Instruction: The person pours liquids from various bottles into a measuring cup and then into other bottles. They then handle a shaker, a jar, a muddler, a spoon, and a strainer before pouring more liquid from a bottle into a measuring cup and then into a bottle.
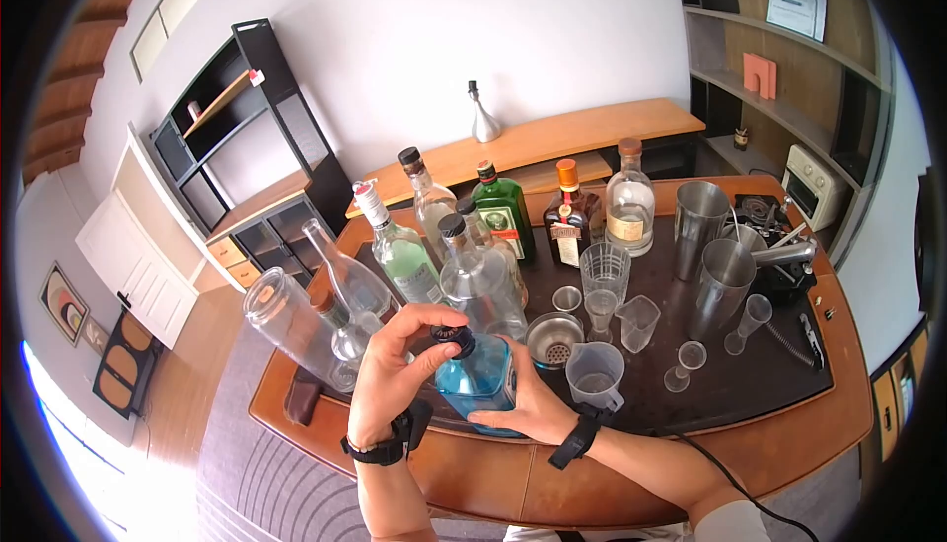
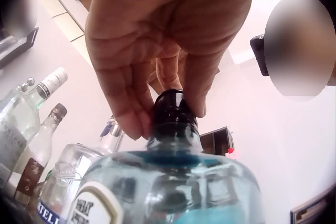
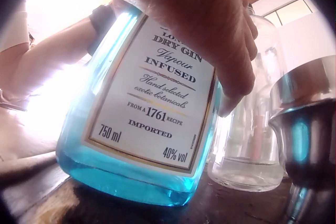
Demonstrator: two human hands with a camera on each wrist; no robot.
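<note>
A blue gin bottle [image 1: 473,384] stands near the table's front edge, its white label facing the camera in the right wrist view. My left hand [image 1: 395,369] pinches the black cap [image 2: 173,109] at its top between thumb and fingers. Around the body of the bottle [image 3: 142,103], my right hand [image 1: 528,406] is wrapped, thumb on the near side. The cap sits on the neck. A large clear bottle [image 1: 478,290] is just behind it.
Several glass bottles stand behind and left, including a green one [image 1: 503,216]. To the right are a strainer [image 1: 555,340], a clear measuring jug [image 1: 595,374], small glasses [image 1: 685,365] and steel shaker cups [image 1: 725,288]. A black cable [image 1: 735,483] crosses the table's front edge.
</note>
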